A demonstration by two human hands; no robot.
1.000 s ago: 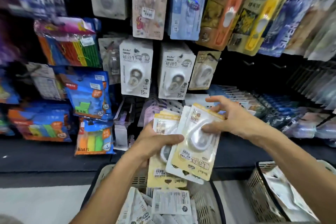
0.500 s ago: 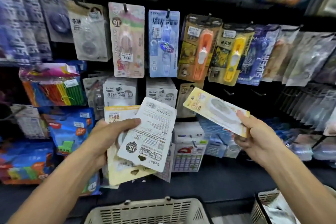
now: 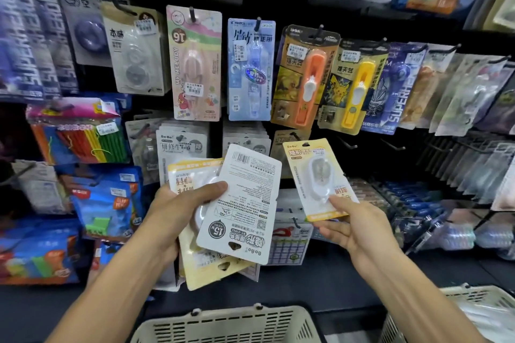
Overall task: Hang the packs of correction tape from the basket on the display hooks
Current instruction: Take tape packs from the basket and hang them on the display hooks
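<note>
Single yellow correction tape pack [image 3: 317, 178] now turned upright, face forward, pinched at its lower edge by the right hand [image 3: 351, 228], just below an empty display hook [image 3: 345, 143], fanned stack of packs [image 3: 237, 211] still gripped by the left hand [image 3: 178, 214], left of the single pack, basket [image 3: 228, 323] seen lower than before.

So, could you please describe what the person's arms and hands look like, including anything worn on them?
Both forearms are bare as far as the frame shows: no sleeves, watch or bracelet. The left hand and right hand wear no gloves, and no rings show on the visible fingers.
</note>
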